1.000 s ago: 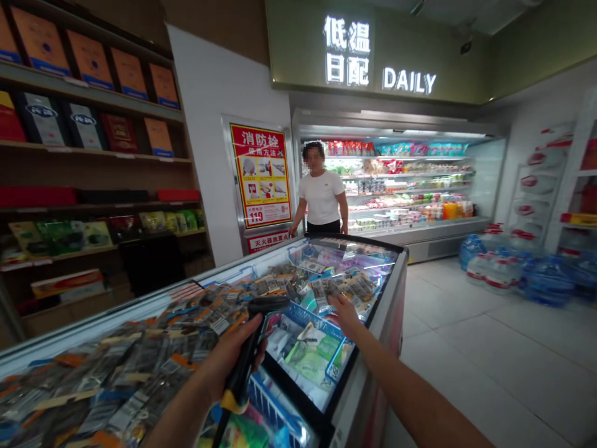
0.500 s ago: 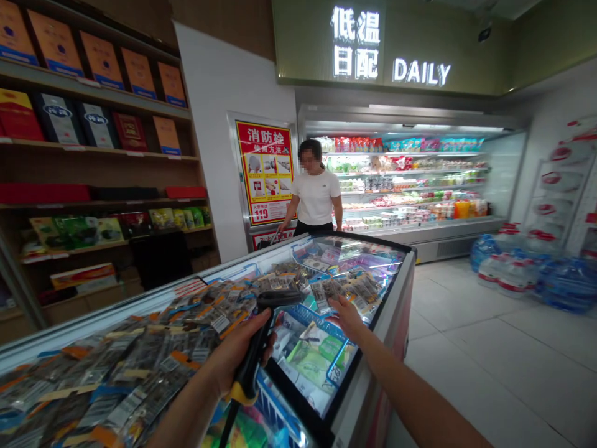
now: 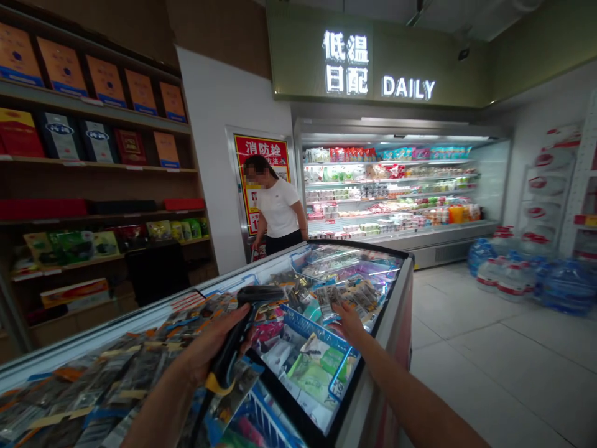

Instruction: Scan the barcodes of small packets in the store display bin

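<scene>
My left hand (image 3: 219, 339) is wrapped round a black and yellow barcode scanner (image 3: 228, 354), its head pointing right over the freezer and its cable hanging down. Just below that hand shows a clear packet with a blue edge (image 3: 240, 382); I cannot tell whether the fingers touch it. My right hand (image 3: 347, 320) is closed on the edge of a small flat snack packet (image 3: 328, 297), at the near side of a packet pile (image 3: 361, 295) on the glass. A much larger heap of similar packets (image 3: 107, 373), with orange and blue edges, covers the left of the chest freezer (image 3: 394, 317).
Blue wire baskets (image 3: 314, 326) hold bagged goods inside the freezer. Behind it a person in a white shirt (image 3: 278, 208) leans left. Shelves with boxes (image 3: 105, 81) stand left, a lit chiller (image 3: 392, 186) at the back, bottled water packs (image 3: 513, 277) on the floor right.
My left hand and the scanner have moved left and slightly down. The right hand stays by the pile with the packet. The person behind has shifted left and bent over. The view tilts up slightly.
</scene>
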`<state>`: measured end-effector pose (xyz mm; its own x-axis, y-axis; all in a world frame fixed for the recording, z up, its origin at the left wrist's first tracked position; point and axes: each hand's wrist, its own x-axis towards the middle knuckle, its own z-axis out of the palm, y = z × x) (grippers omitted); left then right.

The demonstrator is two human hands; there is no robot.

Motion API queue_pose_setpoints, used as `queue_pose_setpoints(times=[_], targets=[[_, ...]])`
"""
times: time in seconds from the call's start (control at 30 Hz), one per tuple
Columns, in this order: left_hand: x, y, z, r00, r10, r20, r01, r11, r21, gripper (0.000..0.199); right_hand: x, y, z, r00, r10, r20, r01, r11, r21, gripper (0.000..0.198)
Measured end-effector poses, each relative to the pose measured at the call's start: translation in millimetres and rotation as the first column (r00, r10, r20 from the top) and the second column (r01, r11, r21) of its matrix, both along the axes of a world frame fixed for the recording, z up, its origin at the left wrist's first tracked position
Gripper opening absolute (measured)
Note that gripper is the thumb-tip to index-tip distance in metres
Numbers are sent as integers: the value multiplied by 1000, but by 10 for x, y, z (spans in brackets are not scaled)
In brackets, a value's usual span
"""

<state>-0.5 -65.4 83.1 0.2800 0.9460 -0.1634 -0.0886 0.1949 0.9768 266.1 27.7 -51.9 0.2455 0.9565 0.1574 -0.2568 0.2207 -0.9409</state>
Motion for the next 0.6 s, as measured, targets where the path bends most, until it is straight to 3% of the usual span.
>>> queue_pose_setpoints(times=[0.23, 0.6], targets=[[149, 70, -277, 998, -32, -54, 29, 998, -50, 39, 82, 100, -16, 978, 19, -205, -43, 993, -112, 32], [180, 40, -252, 999, -16, -49, 12, 997, -70, 37, 102, 79, -6, 971, 95, -219, -117, 989, -92, 24]])
